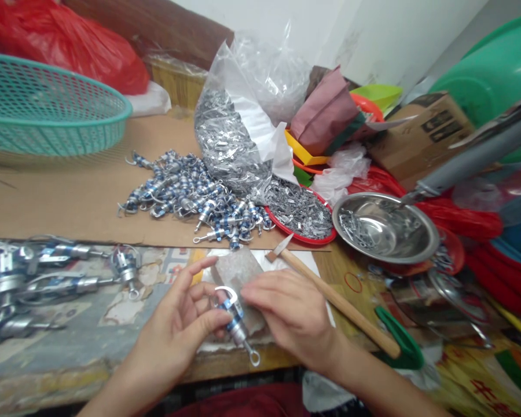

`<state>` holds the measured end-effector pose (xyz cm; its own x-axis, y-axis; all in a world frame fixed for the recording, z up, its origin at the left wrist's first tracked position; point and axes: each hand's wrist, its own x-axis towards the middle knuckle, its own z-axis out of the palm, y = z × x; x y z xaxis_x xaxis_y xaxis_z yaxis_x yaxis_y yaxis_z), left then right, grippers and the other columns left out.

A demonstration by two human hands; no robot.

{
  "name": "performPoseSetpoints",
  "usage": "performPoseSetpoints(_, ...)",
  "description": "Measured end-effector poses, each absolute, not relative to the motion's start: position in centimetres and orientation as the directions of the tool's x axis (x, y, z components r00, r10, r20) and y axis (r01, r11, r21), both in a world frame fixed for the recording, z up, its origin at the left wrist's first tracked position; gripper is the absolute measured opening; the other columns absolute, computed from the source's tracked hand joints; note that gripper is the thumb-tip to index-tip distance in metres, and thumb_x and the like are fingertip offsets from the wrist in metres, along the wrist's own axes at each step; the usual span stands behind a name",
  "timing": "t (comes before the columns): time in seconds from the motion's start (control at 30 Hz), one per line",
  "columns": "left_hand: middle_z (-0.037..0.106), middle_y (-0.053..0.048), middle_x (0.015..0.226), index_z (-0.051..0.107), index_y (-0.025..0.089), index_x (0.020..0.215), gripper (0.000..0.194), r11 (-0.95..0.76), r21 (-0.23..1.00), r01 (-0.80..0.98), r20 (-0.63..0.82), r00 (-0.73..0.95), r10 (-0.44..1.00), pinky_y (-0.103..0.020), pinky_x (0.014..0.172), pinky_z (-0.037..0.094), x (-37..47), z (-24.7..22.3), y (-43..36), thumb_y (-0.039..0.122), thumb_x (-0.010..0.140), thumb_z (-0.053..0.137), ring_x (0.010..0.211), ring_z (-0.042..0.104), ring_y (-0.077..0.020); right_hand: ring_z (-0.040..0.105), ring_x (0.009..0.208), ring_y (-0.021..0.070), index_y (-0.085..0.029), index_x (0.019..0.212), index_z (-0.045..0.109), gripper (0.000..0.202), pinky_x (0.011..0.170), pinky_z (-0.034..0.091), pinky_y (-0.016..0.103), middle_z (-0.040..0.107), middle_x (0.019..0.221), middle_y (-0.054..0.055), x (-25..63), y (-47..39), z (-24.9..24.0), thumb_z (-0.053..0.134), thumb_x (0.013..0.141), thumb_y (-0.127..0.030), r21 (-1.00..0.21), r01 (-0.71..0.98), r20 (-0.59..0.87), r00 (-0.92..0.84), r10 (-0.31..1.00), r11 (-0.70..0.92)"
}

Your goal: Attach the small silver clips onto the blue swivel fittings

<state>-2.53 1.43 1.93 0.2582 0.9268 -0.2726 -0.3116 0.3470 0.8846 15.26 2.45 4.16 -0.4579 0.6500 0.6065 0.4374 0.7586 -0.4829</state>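
My left hand [186,318] is closed on a small blue-and-silver metal hook fitting [234,315], gripped between thumb and fingers. The fitting's curved hook is at the top, and its ring end points down to the right. Close beside it, my right hand [293,313] has its fingers bent and pressed together; whether anything is in them is hidden. Beneath both hands lies a grey block [243,269] on the bench. A hammer [338,301] with a wooden handle rests to the right, its head near the block.
A heap of similar fittings [186,188] lies behind, with larger-looking ones [65,281] at the left. A red tray [301,211] and plastic bag [230,139] hold small metal pieces. A steel bowl [384,229] stands right. A turquoise basket [52,110] sits back left.
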Motion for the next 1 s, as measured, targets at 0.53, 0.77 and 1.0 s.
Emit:
performPoseSetpoints(0.53,0.062,0.002,0.074,0.033,0.021,0.123,0.065,0.328,0.888,-0.321,-0.260,0.238,0.936,-0.022,0.054,0.051,-2.4,1.8,1.3,0.021,0.069,0.069,0.068,0.059,-0.0152,0.057,0.068,0.0127,-0.014,0.083,0.070,0.016,0.061,0.042,0.021,0.063,0.071,0.003,14.3,2.9,4.7,0.056,0.087,-0.020,-0.649,0.544,0.224,-0.531,0.817,0.532)
performPoseSetpoints(0.77,0.063,0.001,0.081,0.036,0.024,0.121,0.062,0.323,0.880,-0.348,-0.250,0.238,0.939,-0.022,0.056,0.051,-2.3,1.4,1.3,0.019,0.070,0.070,0.069,0.061,-0.0143,0.057,0.067,0.0140,-0.017,0.097,0.070,0.019,0.058,0.043,0.023,0.061,0.076,0.005,13.6,2.4,3.6,0.054,0.088,-0.021,-0.557,0.558,0.398,-0.470,0.788,0.615)
performPoseSetpoints(1.0,0.060,0.002,0.076,0.035,0.023,0.123,0.066,0.337,0.889,-0.311,-0.276,0.225,0.935,-0.024,0.053,0.050,-2.3,1.5,1.3,0.022,0.067,0.070,0.066,0.057,-0.0154,0.059,0.088,0.0181,-0.019,0.101,0.061,0.017,0.077,0.046,0.030,0.063,0.093,0.006,19.6,3.2,4.5,0.053,0.087,-0.022,-0.520,0.773,0.457,-0.109,0.883,0.365)
